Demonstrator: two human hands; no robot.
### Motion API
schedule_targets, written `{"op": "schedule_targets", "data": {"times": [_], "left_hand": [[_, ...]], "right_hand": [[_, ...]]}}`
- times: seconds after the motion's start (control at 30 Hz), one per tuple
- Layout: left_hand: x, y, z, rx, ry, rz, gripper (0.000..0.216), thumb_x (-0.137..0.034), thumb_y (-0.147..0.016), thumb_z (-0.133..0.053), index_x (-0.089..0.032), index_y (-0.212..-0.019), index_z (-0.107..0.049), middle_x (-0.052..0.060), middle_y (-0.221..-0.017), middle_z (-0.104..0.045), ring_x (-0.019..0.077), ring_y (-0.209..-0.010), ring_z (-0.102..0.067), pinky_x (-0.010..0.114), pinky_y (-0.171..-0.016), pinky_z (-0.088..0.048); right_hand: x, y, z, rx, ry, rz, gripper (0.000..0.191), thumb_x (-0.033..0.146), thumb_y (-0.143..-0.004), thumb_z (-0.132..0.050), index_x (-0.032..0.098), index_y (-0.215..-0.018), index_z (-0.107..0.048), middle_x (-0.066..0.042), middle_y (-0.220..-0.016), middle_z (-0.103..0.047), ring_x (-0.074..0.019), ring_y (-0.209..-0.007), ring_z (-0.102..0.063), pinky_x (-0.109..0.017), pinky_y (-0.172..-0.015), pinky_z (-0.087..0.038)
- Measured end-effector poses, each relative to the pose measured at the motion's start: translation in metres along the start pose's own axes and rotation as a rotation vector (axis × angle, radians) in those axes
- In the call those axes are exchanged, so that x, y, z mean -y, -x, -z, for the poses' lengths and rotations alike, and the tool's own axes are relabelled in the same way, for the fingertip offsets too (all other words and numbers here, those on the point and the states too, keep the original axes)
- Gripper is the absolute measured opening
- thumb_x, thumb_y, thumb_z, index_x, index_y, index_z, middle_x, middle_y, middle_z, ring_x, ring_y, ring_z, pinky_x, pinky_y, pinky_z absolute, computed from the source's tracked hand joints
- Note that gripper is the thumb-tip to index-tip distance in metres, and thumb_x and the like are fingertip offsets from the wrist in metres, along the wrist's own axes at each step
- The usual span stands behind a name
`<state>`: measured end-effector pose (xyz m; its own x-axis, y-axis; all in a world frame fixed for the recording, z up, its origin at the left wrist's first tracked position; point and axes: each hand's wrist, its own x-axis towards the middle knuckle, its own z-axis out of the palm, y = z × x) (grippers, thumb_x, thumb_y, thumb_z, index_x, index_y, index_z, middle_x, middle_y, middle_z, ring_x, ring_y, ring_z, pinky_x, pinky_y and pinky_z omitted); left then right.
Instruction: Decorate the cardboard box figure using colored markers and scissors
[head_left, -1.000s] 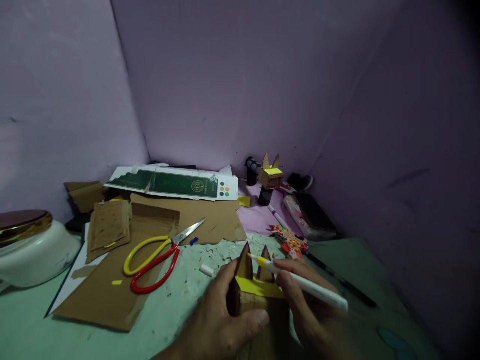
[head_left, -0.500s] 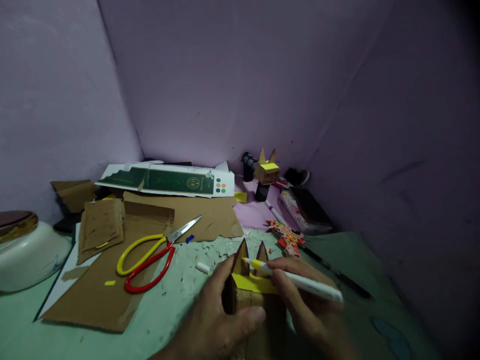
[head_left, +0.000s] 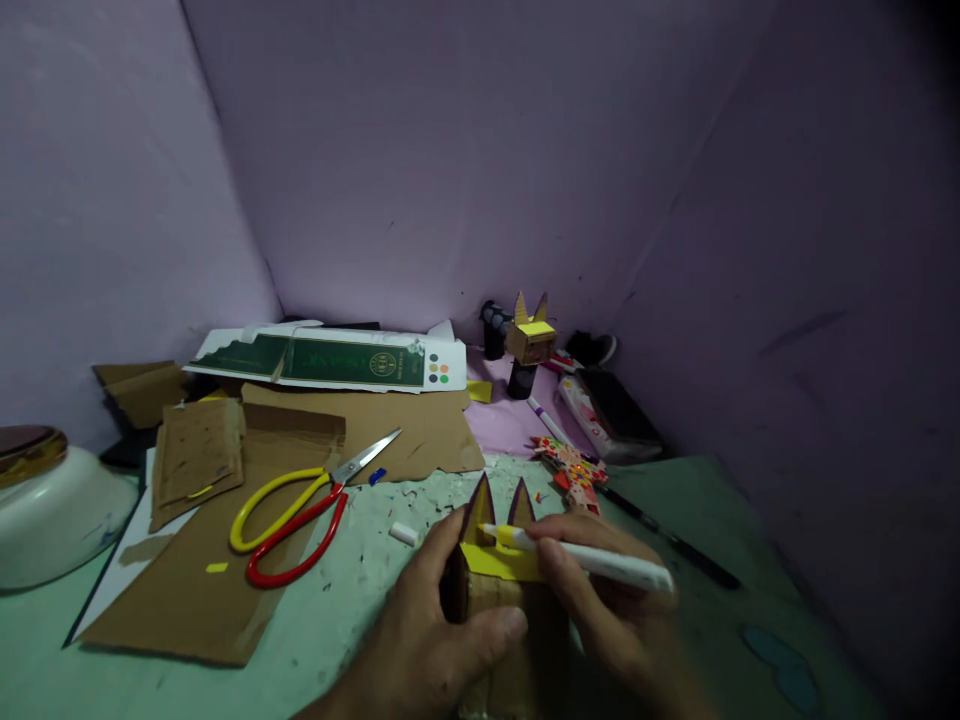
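Note:
My left hand (head_left: 442,620) is closed around the left side of a cardboard box (head_left: 517,640), its thumb lying across the front. Two pointed cardboard ears (head_left: 480,510) with dark purple edges rise from the box, behind a yellow paper strip (head_left: 499,562) on its top. Between thumb and fingers, my right hand (head_left: 600,590) pinches a white marker (head_left: 615,565) with a yellow tip. That tip touches or nearly touches the lower part of the left ear. A white marker cap (head_left: 405,534) lies on the table, left of the box.
Scissors (head_left: 300,525) with yellow and red handles rest on cardboard sheets (head_left: 180,610) at left. A similar small eared box (head_left: 531,342) stands at the back on a dark cylinder. A black-handled knife (head_left: 697,560) lies at right, and a white bowl-like object (head_left: 67,520) stands far left.
The marker tip has moved slightly left and down on the left ear, with my right hand following. My left hand keeps its hold on the box. The whole view has shifted a little.

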<state>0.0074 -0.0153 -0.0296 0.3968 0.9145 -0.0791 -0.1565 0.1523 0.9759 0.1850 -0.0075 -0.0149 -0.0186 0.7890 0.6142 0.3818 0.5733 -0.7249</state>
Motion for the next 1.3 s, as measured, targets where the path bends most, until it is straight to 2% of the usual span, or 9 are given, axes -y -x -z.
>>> {"op": "schedule_targets", "data": {"times": [0.17, 0.33, 0.53, 0.7, 0.9, 1.03, 1.13, 1.3], "left_hand": [[-0.0016, -0.0006, -0.0016, 0.048, 0.052, -0.049, 0.072, -0.039, -0.076, -0.076, -0.024, -0.14, -0.045, 0.013, -0.141, -0.06, 0.0358, -0.124, -0.058, 0.054, -0.105, -0.044], [-0.0015, -0.0007, -0.0017, 0.03, 0.045, -0.03, 0.072, -0.038, -0.076, -0.077, -0.023, -0.139, -0.045, 0.013, -0.139, -0.061, 0.037, -0.125, -0.058, 0.055, -0.106, -0.042], [-0.0036, 0.0004, -0.0014, 0.022, 0.034, -0.01, 0.071, -0.033, -0.077, -0.076, -0.023, -0.139, -0.045, 0.013, -0.14, -0.061, 0.0357, -0.125, -0.058, 0.053, -0.105, -0.044], [-0.0048, 0.0009, -0.0022, 0.014, 0.003, -0.021, 0.071, -0.035, -0.076, -0.075, -0.022, -0.14, -0.045, 0.014, -0.142, -0.059, 0.0394, -0.127, -0.055, 0.06, -0.107, -0.04], [-0.0026, 0.0015, -0.0017, 0.006, -0.031, -0.012, 0.072, -0.037, -0.075, -0.075, -0.022, -0.139, -0.046, 0.015, -0.142, -0.059, 0.0405, -0.127, -0.055, 0.059, -0.107, -0.04], [-0.0027, 0.0024, -0.001, -0.026, -0.083, 0.026, 0.077, -0.038, -0.075, -0.076, -0.022, -0.142, -0.041, 0.015, -0.147, -0.054, 0.0401, -0.132, -0.05, 0.059, -0.11, -0.036], [-0.0047, 0.0019, -0.0019, 0.016, -0.035, -0.02, 0.069, -0.034, -0.077, -0.074, -0.022, -0.139, -0.046, 0.013, -0.142, -0.059, 0.0374, -0.127, -0.055, 0.055, -0.108, -0.041], [-0.0071, 0.0012, -0.0034, 0.017, 0.002, -0.028, 0.064, -0.031, -0.077, -0.075, -0.024, -0.134, -0.049, 0.01, -0.134, -0.065, 0.0338, -0.121, -0.06, 0.05, -0.102, -0.046]], "right_hand": [[-0.0028, -0.0003, 0.0, -0.021, -0.002, 0.044, 0.017, 0.015, -0.087, -0.064, 0.026, -0.094, -0.075, -0.003, -0.078, -0.077, -0.0206, -0.066, -0.07, -0.031, -0.06, -0.052], [-0.0016, 0.0003, 0.0011, 0.022, -0.018, 0.064, 0.014, 0.015, -0.087, -0.063, 0.024, -0.084, -0.073, -0.001, -0.069, -0.072, -0.0172, -0.057, -0.066, -0.027, -0.055, -0.05], [0.0023, -0.0055, 0.0016, -0.007, 0.016, 0.145, 0.022, 0.008, -0.084, -0.062, 0.025, -0.093, -0.072, -0.001, -0.075, -0.076, -0.017, -0.061, -0.069, -0.026, -0.056, -0.052], [0.0015, -0.0045, 0.0013, 0.04, -0.007, 0.133, 0.015, 0.012, -0.084, -0.062, 0.021, -0.081, -0.072, 0.0, -0.061, -0.067, -0.015, -0.05, -0.062, -0.026, -0.049, -0.047], [0.0018, -0.0063, 0.0018, 0.009, -0.03, 0.149, 0.021, 0.008, -0.084, -0.062, 0.024, -0.093, -0.073, 0.0, -0.075, -0.073, -0.0158, -0.061, -0.066, -0.026, -0.055, -0.05], [0.0025, -0.0069, 0.0003, 0.053, -0.011, 0.159, 0.016, 0.01, -0.084, -0.061, 0.022, -0.084, -0.071, 0.001, -0.063, -0.067, -0.0138, -0.054, -0.061, -0.025, -0.051, -0.046], [0.0027, -0.0061, -0.0003, 0.056, -0.018, 0.149, 0.015, 0.011, -0.084, -0.061, 0.022, -0.081, -0.071, 0.001, -0.061, -0.065, -0.0147, -0.051, -0.06, -0.027, -0.05, -0.046], [0.0025, -0.0063, 0.0019, -0.004, -0.04, 0.144, 0.021, 0.008, -0.084, -0.061, 0.024, -0.09, -0.072, 0.0, -0.072, -0.072, -0.0162, -0.061, -0.065, -0.027, -0.056, -0.05]]}}
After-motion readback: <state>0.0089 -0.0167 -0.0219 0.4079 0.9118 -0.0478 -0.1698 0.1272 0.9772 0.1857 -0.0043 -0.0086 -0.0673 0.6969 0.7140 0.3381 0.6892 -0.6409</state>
